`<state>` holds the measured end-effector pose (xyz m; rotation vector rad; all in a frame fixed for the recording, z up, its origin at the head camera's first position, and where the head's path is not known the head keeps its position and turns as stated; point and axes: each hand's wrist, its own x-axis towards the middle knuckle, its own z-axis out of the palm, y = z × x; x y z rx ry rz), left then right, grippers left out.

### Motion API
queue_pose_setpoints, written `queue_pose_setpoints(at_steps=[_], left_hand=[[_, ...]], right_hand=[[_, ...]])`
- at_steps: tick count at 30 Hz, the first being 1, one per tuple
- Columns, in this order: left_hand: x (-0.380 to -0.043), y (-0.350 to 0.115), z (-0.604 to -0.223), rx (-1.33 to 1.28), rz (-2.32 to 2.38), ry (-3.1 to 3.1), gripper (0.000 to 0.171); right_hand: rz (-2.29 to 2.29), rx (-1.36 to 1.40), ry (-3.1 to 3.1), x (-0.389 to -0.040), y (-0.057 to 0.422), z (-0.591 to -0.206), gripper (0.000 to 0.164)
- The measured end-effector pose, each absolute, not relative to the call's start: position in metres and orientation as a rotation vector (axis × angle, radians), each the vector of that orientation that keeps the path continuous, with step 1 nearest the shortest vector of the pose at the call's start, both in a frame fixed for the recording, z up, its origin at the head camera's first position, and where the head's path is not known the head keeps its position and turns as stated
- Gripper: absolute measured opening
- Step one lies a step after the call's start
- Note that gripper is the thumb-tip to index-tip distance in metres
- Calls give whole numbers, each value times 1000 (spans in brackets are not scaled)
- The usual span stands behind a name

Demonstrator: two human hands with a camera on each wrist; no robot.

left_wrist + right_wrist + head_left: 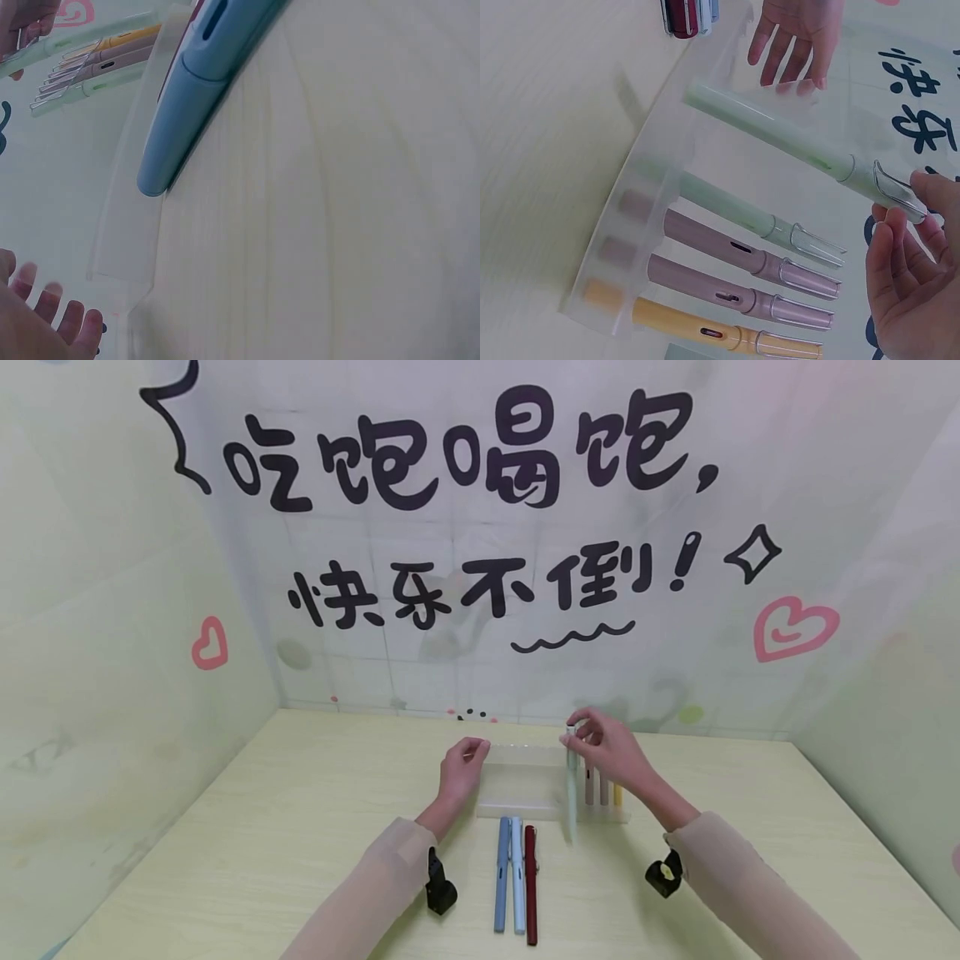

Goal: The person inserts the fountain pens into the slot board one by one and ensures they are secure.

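Note:
My right hand [611, 752] pinches a light green pen [572, 793] near its clipped cap end. The pen hangs upright in front of a translucent pen rack [517, 811]; in the right wrist view it slants above the rack. At the rack's left end is my left hand [459, 772], its fingers fairly straight and their tips at the panel's edge. Toward the right end, the rack holds another light green pen [731, 201], two mauve pens [709, 232] and a yellow-orange pen [682, 321], side by side with clips facing out.
On the table before the rack lie a blue pen [502, 877], a pale blue pen [517, 877] and a dark red pen [531, 885], close together. A printed backdrop [420, 668] with black lettering rises behind the table [262, 827].

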<state>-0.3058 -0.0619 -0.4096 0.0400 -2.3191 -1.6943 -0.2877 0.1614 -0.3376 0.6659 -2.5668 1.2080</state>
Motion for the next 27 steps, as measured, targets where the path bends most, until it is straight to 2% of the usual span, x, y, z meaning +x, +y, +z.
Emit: queue_pose_setpoints(at_steps=[13, 27], left_hand=[[-305, -62, -409, 44, -1699, -2323, 25], [-305, -63, -409, 43, -1697, -2325, 24]], right_hand=[[1199, 594, -2461, -293, 161, -332, 23], [1168, 550, -2336, -297, 157, -345, 23]])
